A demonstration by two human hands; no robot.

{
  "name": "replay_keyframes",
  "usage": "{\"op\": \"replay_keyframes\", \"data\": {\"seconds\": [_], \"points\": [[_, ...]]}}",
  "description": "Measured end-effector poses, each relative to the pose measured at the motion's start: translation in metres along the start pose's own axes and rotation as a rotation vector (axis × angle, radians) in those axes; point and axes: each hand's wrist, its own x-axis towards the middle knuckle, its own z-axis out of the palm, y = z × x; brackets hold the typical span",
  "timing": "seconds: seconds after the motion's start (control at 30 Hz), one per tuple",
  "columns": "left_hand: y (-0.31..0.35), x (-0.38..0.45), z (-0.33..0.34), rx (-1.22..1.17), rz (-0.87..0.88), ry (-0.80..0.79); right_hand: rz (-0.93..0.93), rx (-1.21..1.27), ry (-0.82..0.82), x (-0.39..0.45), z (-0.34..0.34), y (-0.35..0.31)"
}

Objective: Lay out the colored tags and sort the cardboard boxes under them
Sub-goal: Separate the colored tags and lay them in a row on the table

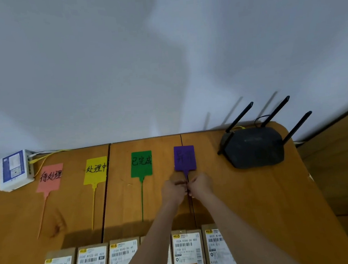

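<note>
Nearest the camera, a row of cardboard boxes (188, 253) stood side by side along the near table edge, each with a white shipping label on top; all closed, contents not visible. Both forearms crossed over the middle of the row. Further in on the wooden table (257, 198), four flat tags lay in a line, tails pointing near: pink tag (50, 177) far left, yellow tag (96, 170), green tag (141, 163), purple tag (184, 158) rightmost. Each carried handwritten characters. Left hand (173, 191) and right hand (200, 185) met just below the purple tag's head, fingers pinched on its thin tail from either side, knuckles almost touching. A white box-shaped device (14, 170) with yellow cable sat at the far left corner. A black router (253, 147) with antennas sat far right, apart from the tags.
</note>
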Motion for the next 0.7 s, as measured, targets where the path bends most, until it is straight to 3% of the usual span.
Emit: {"op": "replay_keyframes", "data": {"seconds": [0.43, 0.7], "points": [[0.002, -0.006, 0.000, 0.024, 0.035, 0.016, -0.060, -0.077, 0.122, -0.004, 0.016, 0.000], [0.007, -0.007, 0.002, 0.183, 0.079, 0.060, -0.095, -0.142, 0.159, -0.003, 0.018, 0.000]]}}
